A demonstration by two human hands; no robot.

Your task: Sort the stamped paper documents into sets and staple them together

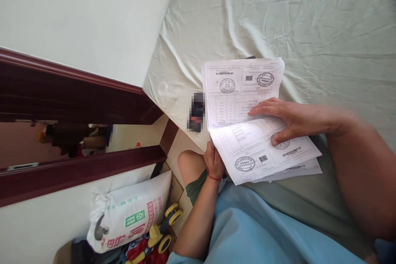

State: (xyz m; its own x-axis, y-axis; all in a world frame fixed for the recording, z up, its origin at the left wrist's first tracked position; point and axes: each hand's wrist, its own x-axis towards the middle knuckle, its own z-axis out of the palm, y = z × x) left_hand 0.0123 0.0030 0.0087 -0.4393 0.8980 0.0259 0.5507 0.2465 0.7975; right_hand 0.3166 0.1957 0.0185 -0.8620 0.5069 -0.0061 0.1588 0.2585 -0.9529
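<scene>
stamped papers (pixel 230 146) over a pale sheet (pixel 328 37), left grip (pixel 210 147) seemingly closed on their edge, right grip (pixel 262 127) open across them

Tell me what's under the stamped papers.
The stamped papers lie over the pale green sheet. A dark edge pokes out past their far side; the left hand is partly beneath. The rest is covered.

A home bedroom, by the look of the sheeted bed (pixel 309 20) and wheeled child's toy (pixel 154 236).
</scene>
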